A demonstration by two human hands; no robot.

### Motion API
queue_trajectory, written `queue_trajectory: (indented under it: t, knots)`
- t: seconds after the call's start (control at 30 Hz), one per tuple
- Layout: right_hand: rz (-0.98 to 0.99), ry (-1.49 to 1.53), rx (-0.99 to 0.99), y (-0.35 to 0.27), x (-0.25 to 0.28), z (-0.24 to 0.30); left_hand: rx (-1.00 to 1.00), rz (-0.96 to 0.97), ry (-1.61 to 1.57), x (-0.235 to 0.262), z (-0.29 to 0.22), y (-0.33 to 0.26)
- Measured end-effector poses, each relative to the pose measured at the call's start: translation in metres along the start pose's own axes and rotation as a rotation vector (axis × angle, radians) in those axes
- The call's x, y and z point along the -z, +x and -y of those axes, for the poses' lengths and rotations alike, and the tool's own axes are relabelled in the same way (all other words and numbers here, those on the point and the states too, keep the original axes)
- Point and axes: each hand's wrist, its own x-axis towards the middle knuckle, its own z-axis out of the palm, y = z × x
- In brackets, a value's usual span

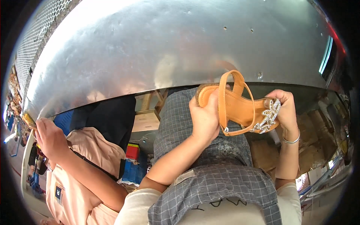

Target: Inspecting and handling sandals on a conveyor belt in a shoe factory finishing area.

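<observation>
A: What sits at the centre of the work?

B: A tan sandal (240,108) with an ankle strap looped up toward twelve o'clock and a band of silver jewelled trim across its toe end. It is held in the air in front of the person's grey checked apron (213,183), just below the edge of a big curved sheet-metal surface (168,45).

A: Who has hold of it?

B: Both of the person's hands. The left hand (204,118) is closed around the heel end, at nine o'clock of the shoe, thumb pressed along the strap. The right hand (285,108) is closed on the toe end at three o'clock, fingers curled over the jewelled trim. A thin silver bangle (291,140) rings that wrist.

A: How does the sandal lie?

B: Roughly level, insole facing the camera, heel to the left and toe to the right, tilted slightly down toward the toe.

A: And around it?

B: At eight o'clock, well apart, another person in a pale pink top (88,150) stands beside the wearer, with one hand (48,137) raised to the metal's rim; I cannot tell what it holds. Between the two bodies, near six o'clock of that gap, red and blue boxes (132,161) lie low down. At four o'clock, brown cartons (311,150) sit under the metal's edge.
</observation>
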Motion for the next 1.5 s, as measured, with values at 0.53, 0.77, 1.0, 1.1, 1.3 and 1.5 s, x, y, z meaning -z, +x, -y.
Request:
queue_trajectory:
  t: [0.53, 0.77, 1.0, 1.1, 1.3, 1.5]
  knots:
    - [0.042, 0.046, 0.129, -0.033, 0.014, 0.008, 0.096, 0.143, 0.064, -0.001, -0.023, -0.030]
    - [0.049, 0.184, 0.239, -0.063, 0.002, 0.024, -0.080, 0.296, 0.275, -0.011, -0.078, -0.070]
    - [0.094, 0.272, 0.353, -0.057, -0.015, 0.071, -0.287, 0.293, 0.294, -0.017, -0.135, -0.067]
    - [0.099, 0.226, 0.299, -0.056, -0.015, 0.101, -0.433, 0.159, 0.058, -0.006, -0.195, -0.038]
    - [0.159, 0.227, 0.285, -0.039, -0.021, 0.118, -0.958, 0.319, -0.897, 0.138, -0.431, 0.041]
    - [0.195, 0.213, 0.265, -0.019, -0.024, 0.125, -0.929, -0.279, 0.051, 0.085, -0.517, 0.122]
